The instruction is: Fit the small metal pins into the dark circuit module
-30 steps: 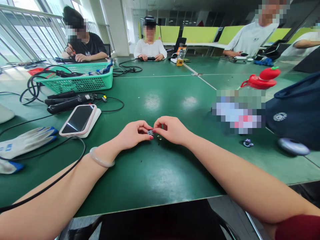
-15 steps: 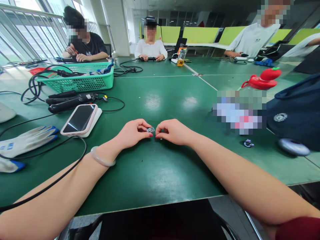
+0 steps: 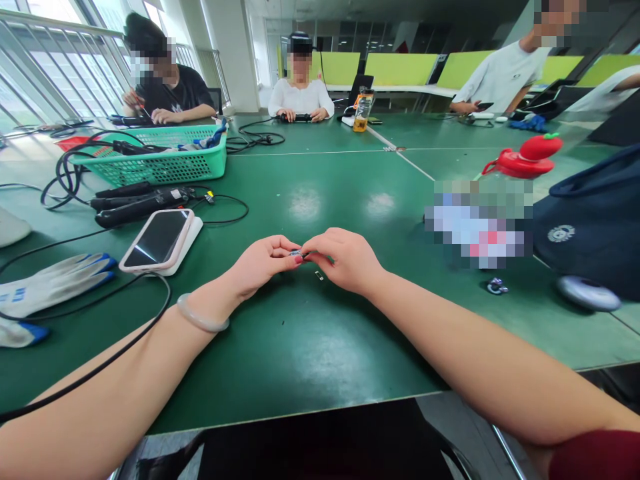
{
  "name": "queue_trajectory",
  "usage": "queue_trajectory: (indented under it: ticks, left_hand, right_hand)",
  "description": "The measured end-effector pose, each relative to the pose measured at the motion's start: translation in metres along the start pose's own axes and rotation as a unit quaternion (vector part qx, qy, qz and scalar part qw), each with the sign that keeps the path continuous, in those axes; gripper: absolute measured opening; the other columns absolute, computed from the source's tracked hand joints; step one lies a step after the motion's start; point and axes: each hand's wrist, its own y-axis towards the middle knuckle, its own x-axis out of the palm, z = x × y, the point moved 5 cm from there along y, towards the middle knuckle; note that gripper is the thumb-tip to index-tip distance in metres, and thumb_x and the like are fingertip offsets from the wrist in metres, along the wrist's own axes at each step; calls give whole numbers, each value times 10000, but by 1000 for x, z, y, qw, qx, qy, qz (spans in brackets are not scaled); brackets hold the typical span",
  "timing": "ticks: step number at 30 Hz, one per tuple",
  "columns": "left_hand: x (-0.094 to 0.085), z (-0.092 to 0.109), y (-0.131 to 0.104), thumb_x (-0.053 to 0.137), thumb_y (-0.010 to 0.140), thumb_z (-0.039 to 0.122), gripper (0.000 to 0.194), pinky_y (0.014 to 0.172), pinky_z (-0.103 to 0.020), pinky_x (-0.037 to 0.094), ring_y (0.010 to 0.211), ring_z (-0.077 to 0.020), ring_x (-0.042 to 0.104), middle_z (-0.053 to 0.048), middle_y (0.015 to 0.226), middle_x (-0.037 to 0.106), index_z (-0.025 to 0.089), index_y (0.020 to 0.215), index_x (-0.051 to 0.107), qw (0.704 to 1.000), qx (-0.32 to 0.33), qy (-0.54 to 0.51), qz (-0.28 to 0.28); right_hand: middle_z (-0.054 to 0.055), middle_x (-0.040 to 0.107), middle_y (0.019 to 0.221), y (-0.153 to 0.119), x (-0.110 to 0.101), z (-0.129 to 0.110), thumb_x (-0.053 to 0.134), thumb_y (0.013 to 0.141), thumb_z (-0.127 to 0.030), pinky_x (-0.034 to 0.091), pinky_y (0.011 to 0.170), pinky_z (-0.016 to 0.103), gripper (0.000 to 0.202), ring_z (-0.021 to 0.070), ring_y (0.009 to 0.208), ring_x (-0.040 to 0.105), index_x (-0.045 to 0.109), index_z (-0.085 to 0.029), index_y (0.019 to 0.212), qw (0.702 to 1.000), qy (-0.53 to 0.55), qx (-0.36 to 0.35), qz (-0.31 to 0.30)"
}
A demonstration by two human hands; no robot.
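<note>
My left hand, with a pale bangle round its wrist, is closed in a pinch on a small silver patterned piece. Most of that piece is hidden by fingertips, and its kind is too small to make out. My right hand meets it from the other side, thumb and forefinger pinched together at the piece's right end. Whether those fingers hold a separate part, I cannot tell. Just below them, on the green table, lies a tiny flat rectangular piece with a light rim.
At left are a phone, work gloves, black handheld devices, cables and a green basket. A small shiny object, a rounded grey case, a dark bag and a red-lidded bottle stand right. Several people are around the table.
My right hand has moved left and slightly up, so its fingertips now meet the silver piece in my left hand. The tiny rectangular piece on the table has come into fuller view.
</note>
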Motion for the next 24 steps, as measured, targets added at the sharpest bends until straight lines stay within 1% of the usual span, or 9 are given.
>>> queue_trajectory:
  ticks: [5,10,12,15,17,19,21,23,24]
  left_hand:
    - [-1,-1,1,752,622,309,268,682,-261,432,677,-111,583,3,709,658,165,799,610,999,8,-34,-21]
    - [-2,0,1,757,617,308,267,623,-241,409,644,-101,562,6,677,640,156,771,601,999,8,-37,-9]
    - [-2,-1,1,761,614,302,271,618,-240,408,637,-100,562,8,663,637,154,771,597,1000,3,-30,5]
    - [-4,-3,3,761,614,296,285,635,-245,420,679,-110,589,-14,744,673,154,804,604,999,-7,-23,22]
    - [-5,-5,4,763,612,296,308,663,-258,435,722,-125,610,-36,811,693,151,838,613,999,-15,-17,27]
    - [-5,-6,4,768,603,290,327,703,-281,452,754,-144,625,-53,831,702,145,856,618,999,-20,-8,31]
    - [-5,-6,4,770,600,277,336,751,-302,462,785,-159,635,-61,832,706,139,868,620,999,-23,3,32]
    - [-5,-6,3,767,606,268,339,792,-317,462,810,-166,641,-63,832,709,138,883,621,999,-26,17,30]
    - [-5,-6,3,763,611,267,338,809,-323,461,818,-168,643,-63,833,709,139,889,622,999,-28,24,28]
  right_hand:
    - [23,685,895,0,-2,-4,395,907,-234,379,721,277,267,166,787,503,645,-243,999,998,-60,-26,-11]
    - [31,685,911,0,1,-7,380,902,-178,374,714,284,331,172,827,516,593,-258,1143,994,-100,-33,-38]
    - [41,681,888,1,2,-5,412,889,-172,378,703,277,346,171,835,532,562,-258,1189,993,-108,-11,-45]
    - [49,674,912,3,-1,2,478,856,-162,391,696,269,369,168,843,555,533,-237,1214,993,-96,55,-43]
    - [37,676,892,3,-2,10,522,840,-200,395,664,266,274,164,804,569,595,-225,1103,989,-71,111,-60]
    - [16,674,798,0,2,17,586,806,-298,385,597,254,133,150,712,570,651,-219,892,979,-37,163,-113]
    - [0,658,718,-4,8,23,665,728,-387,363,534,239,176,132,633,556,646,-213,746,965,-9,199,-169]
    - [-6,651,701,-7,12,25,709,678,-389,348,506,226,195,121,610,550,639,-210,713,956,2,215,-201]
    - [-8,651,704,-7,13,25,708,681,-367,347,507,222,173,118,614,550,640,-210,710,954,0,214,-209]
